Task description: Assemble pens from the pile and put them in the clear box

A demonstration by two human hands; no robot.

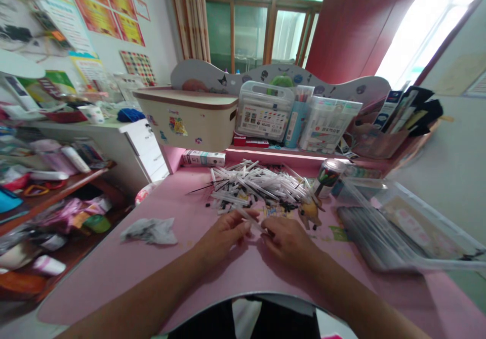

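Note:
Between my two hands, above the pink desk (132, 273), is a whitish, clear pen barrel (248, 217). My left hand (228, 230) pinches it with thumb and fingers. Its other end goes into the curled fingers of my right hand (286, 238), which hide that end. Just beyond my hands lies a loose pile of pen barrels (261, 179), with small black caps along its near edge and dark thin refills sticking out at left. A small yellow-brown figure (310, 212) sits beyond my right hand.
A crumpled tissue (150, 230) lies at left. At right are an open clear plastic box (410, 227) with dark pens and a can-shaped holder (329, 174). A shelf behind bears a cream bin (197, 124), marker cases (266, 111) and a pen organizer (379, 136).

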